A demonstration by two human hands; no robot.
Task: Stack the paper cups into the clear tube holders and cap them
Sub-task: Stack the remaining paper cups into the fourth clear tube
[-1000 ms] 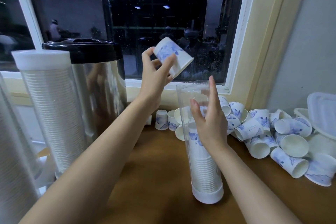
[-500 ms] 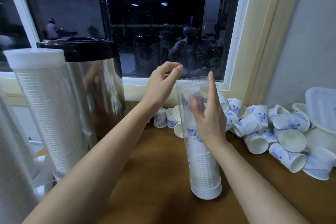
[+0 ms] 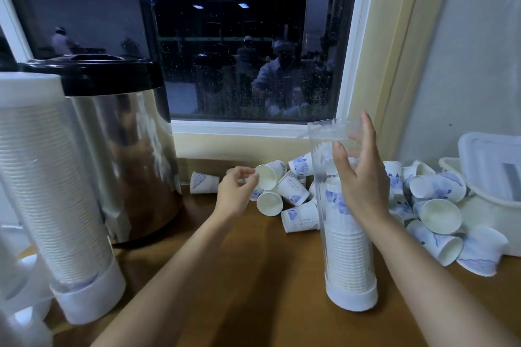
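Note:
A clear tube (image 3: 342, 236) stands upright on the wooden counter (image 3: 253, 276) in a white base cap (image 3: 352, 297). Nested paper cups with blue print fill its lower half. My right hand (image 3: 362, 180) holds the tube near the middle, thumb in front and fingers behind. A pile of loose paper cups (image 3: 434, 189) lies behind and to the right of the tube. My left hand (image 3: 235, 196) reaches the pile's left end and pinches the rim of a cup (image 3: 269, 176) lying on its side, mouth towards me.
A full, capped tube of cups (image 3: 53, 177) leans at the left, with another at the frame edge. A steel urn with a black lid (image 3: 124, 144) stands behind it. White plastic containers (image 3: 490, 169) sit at the right wall. The window ledge (image 3: 239, 128) runs along the back.
My left hand let its cup go into the top of the tube, then dropped down and left to the pile and took hold of another cup. My right hand stayed on the tube.

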